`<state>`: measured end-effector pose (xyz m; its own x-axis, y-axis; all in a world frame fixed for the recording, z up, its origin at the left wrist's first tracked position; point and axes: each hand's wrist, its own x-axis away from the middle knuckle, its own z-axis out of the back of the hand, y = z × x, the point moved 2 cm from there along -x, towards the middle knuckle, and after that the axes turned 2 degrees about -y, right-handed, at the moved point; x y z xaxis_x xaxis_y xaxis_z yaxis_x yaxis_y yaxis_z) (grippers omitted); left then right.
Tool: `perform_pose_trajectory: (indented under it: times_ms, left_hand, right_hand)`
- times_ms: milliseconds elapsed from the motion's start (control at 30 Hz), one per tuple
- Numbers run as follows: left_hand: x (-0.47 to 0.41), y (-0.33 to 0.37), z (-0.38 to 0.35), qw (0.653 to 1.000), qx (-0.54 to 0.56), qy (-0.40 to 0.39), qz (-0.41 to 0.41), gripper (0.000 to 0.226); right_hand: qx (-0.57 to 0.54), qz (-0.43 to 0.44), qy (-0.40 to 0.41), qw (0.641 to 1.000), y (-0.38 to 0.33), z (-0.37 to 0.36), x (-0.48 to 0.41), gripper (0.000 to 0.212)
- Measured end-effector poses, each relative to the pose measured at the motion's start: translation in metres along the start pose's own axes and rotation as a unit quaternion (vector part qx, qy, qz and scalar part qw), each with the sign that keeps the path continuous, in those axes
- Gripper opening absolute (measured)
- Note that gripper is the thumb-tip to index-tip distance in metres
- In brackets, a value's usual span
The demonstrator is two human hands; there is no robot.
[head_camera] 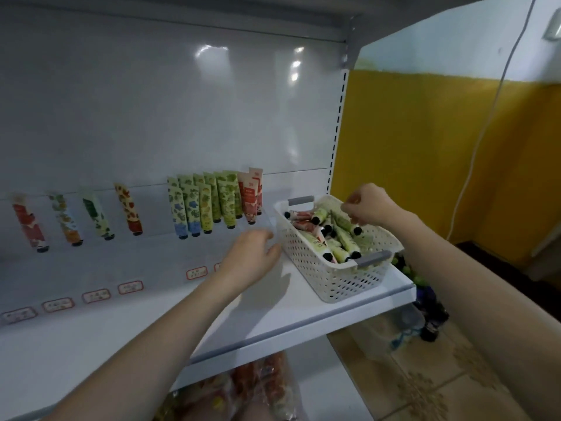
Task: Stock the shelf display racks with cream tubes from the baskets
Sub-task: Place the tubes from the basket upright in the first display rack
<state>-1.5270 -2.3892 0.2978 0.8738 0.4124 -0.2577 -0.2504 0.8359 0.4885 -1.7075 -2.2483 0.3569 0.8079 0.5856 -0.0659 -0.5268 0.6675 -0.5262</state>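
A white perforated basket point(334, 278) with grey handles stands at the right end of the white shelf point(273, 323), filled with several cream tubes point(340, 235) with black caps. My right hand point(368, 208) reaches over the basket's far side, its fingers curled down among the tubes; whether it grips one is hidden. My left hand point(255, 258) hovers just left of the basket with relaxed fingers, holding nothing. Behind it a clear display rack point(255, 221) holds a dense group of green, blue and red tubes point(212, 202). Further left, single tubes point(97, 212) lean in the rack, spaced apart.
Red-bordered price labels point(130, 287) line the shelf in front of the rack. A slotted upright point(338, 123) ends the shelf on the right, against a yellow wall. Bottles point(431, 311) stand on the tiled floor below. Packaged goods point(258, 387) fill the lower shelf.
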Motion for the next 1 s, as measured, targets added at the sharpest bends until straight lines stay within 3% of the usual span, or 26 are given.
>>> perform_pose_trajectory:
  times_ms: [133,300,400,633,733,1000]
  left_hand:
    - [-0.027,0.041,-0.006,0.999,-0.029,0.016,-0.016,0.035]
    - [-0.055,0.067,-0.026,0.97,-0.245,-0.008,0.003,0.068]
    - [-0.064,0.073,-0.033,0.946,-0.321,-0.042,0.033,0.079]
    - [-0.08,0.083,-0.038,0.92,-0.36,-0.111,0.112,0.072]
    - [-0.087,0.083,-0.046,0.923,-0.346,-0.116,0.121,0.06]
    - [-0.088,0.084,-0.059,0.953,-0.278,-0.094,0.078,0.041]
  right_hand:
    - [0.035,-0.031,-0.072,0.996,0.026,-0.003,0.007,0.027]
    - [0.1,-0.026,-0.117,0.988,0.032,-0.015,0.011,0.035]
    - [0.106,-0.023,-0.123,0.986,0.035,-0.023,0.009,0.041]
    - [0.106,-0.028,-0.145,0.983,0.037,-0.025,0.004,0.035]
    - [0.094,-0.035,-0.146,0.984,0.037,-0.024,0.001,0.027]
    - [0.055,-0.036,-0.117,0.991,0.048,-0.023,-0.001,0.034]
